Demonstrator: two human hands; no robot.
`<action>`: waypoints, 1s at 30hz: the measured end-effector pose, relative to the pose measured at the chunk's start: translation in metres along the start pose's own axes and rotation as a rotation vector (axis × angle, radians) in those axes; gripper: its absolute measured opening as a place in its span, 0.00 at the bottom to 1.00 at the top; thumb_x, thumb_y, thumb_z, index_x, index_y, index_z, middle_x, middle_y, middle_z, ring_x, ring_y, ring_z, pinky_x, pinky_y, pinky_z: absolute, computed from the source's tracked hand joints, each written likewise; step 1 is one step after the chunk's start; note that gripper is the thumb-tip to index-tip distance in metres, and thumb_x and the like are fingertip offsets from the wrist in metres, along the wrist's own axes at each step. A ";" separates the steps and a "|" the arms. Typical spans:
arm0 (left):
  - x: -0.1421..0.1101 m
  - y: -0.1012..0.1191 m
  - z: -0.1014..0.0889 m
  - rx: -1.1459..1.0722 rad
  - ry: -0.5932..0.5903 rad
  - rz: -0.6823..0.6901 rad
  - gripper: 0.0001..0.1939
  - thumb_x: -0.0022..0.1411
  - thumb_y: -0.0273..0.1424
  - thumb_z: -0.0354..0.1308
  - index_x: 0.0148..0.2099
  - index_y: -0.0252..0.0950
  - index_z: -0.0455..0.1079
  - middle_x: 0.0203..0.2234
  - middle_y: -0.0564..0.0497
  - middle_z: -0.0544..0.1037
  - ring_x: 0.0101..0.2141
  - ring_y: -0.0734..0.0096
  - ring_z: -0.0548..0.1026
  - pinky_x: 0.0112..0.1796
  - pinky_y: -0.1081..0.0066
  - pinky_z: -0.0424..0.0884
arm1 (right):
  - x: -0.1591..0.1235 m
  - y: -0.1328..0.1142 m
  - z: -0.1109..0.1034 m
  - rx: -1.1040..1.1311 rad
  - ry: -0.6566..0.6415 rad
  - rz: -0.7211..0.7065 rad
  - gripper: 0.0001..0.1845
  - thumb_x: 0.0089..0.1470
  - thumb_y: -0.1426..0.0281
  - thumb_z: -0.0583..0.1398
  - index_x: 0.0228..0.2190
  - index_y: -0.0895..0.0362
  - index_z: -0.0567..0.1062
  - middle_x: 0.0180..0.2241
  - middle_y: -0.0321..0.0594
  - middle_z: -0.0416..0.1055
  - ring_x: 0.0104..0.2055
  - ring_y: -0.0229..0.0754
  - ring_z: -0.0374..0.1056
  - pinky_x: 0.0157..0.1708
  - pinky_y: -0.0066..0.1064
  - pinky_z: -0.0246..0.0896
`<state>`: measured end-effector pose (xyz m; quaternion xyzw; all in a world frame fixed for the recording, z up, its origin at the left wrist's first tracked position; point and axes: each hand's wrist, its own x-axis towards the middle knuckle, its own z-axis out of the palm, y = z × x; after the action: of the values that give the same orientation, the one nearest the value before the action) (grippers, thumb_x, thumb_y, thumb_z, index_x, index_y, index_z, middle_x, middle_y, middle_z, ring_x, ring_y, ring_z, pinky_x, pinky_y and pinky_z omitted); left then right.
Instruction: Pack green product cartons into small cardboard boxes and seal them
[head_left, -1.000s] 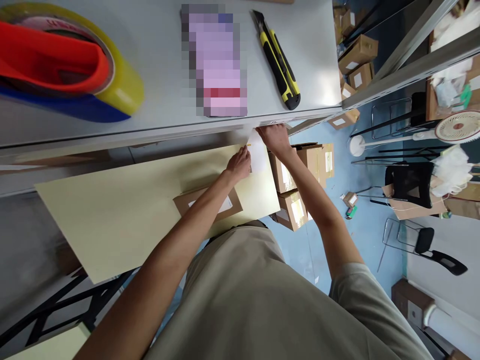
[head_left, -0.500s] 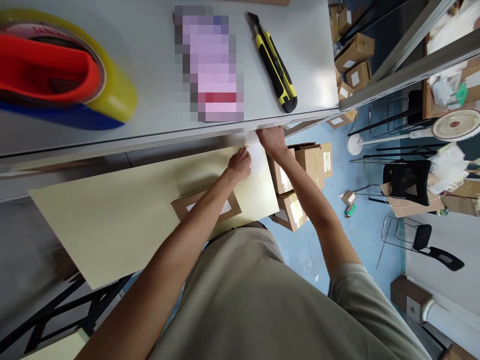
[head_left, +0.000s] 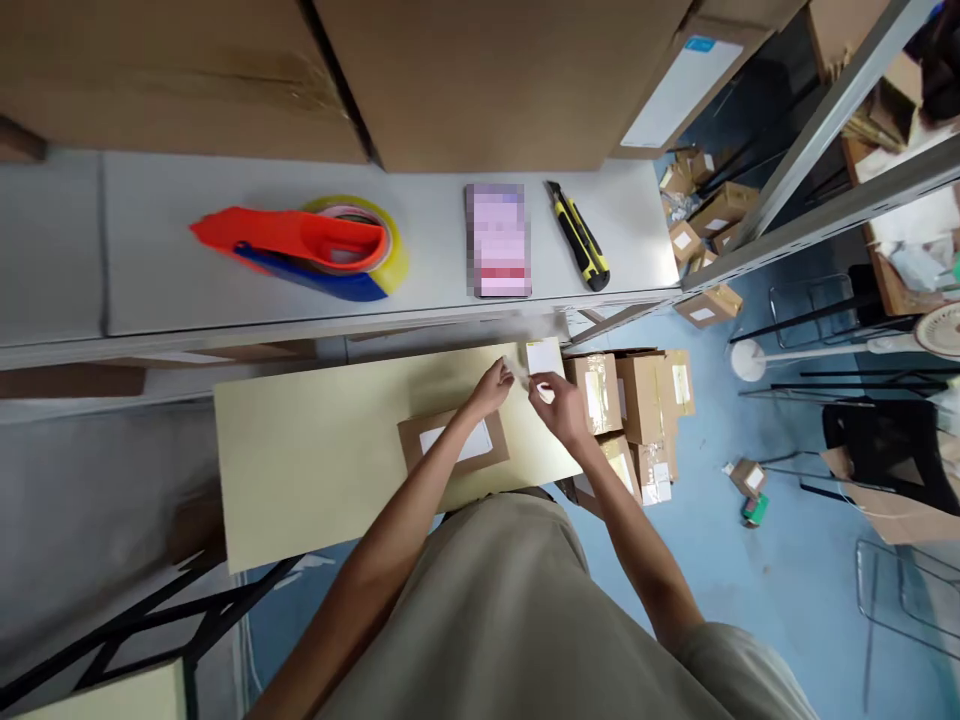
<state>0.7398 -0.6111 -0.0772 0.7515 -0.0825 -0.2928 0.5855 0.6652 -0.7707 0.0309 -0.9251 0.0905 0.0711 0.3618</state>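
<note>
**Pinched at our fingertips, a pale strip (head_left: 516, 370) spans both hands!**

We have it at two ends: our left hand (head_left: 492, 390) closes thumb and fingers on one side, and our right hand (head_left: 561, 408) nips the other. What the strip is made of, we can't tell; it's small and blurred. It hangs over the pale yellow board (head_left: 315, 450), towards its right end. Just beyond our right fingers, we've got a white sheet (head_left: 541, 354) at the board's far edge, partly behind them. Nearer our body, a small carton (head_left: 416, 445) sits on the board, white label up, our left forearm crossing over it.

Up on the grey shelf (head_left: 435, 270), left to right, we see a red and blue tape dispenser (head_left: 300, 240), a pixelated pink item (head_left: 501, 240) and a yellow and black cutter (head_left: 580, 240), blade showing. Big cardboard boxes (head_left: 495, 80) stand behind them. Off to our right, stacked cartons (head_left: 643, 395) rise beside the board from the blue floor (head_left: 720, 590).
</note>
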 end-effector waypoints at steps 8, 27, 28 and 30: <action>-0.193 0.005 -0.036 -0.503 0.153 -0.248 0.35 0.61 0.62 0.71 0.54 0.37 0.78 0.52 0.36 0.88 0.48 0.50 0.88 0.49 0.55 0.85 | -0.044 -0.028 0.005 0.544 0.047 0.101 0.21 0.56 0.44 0.64 0.32 0.49 0.74 0.30 0.39 0.79 0.32 0.47 0.77 0.33 0.37 0.74; -0.388 0.067 0.006 -0.465 0.490 0.204 0.16 0.69 0.44 0.67 0.36 0.36 0.80 0.38 0.41 0.88 0.30 0.66 0.81 0.26 0.70 0.71 | -0.119 -0.077 -0.005 0.574 -0.235 -0.147 0.25 0.58 0.45 0.73 0.35 0.53 0.78 0.21 0.27 0.64 0.24 0.35 0.60 0.24 0.28 0.56; -0.393 0.067 0.009 -0.460 0.510 0.217 0.16 0.68 0.43 0.68 0.36 0.36 0.80 0.37 0.42 0.88 0.30 0.66 0.81 0.25 0.70 0.71 | -0.124 -0.078 -0.006 0.569 -0.242 -0.158 0.25 0.58 0.45 0.73 0.35 0.53 0.78 0.21 0.27 0.63 0.24 0.35 0.60 0.24 0.28 0.56; -0.402 0.067 0.014 -0.448 0.542 0.232 0.14 0.68 0.42 0.69 0.35 0.36 0.80 0.35 0.43 0.88 0.30 0.66 0.82 0.25 0.71 0.71 | -0.132 -0.079 -0.008 0.550 -0.254 -0.178 0.25 0.60 0.45 0.73 0.36 0.53 0.78 0.21 0.28 0.63 0.24 0.35 0.60 0.24 0.28 0.55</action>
<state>0.4190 -0.4553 0.1210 0.6406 0.0571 -0.0258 0.7654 0.5549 -0.7041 0.1150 -0.7806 -0.0208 0.1271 0.6116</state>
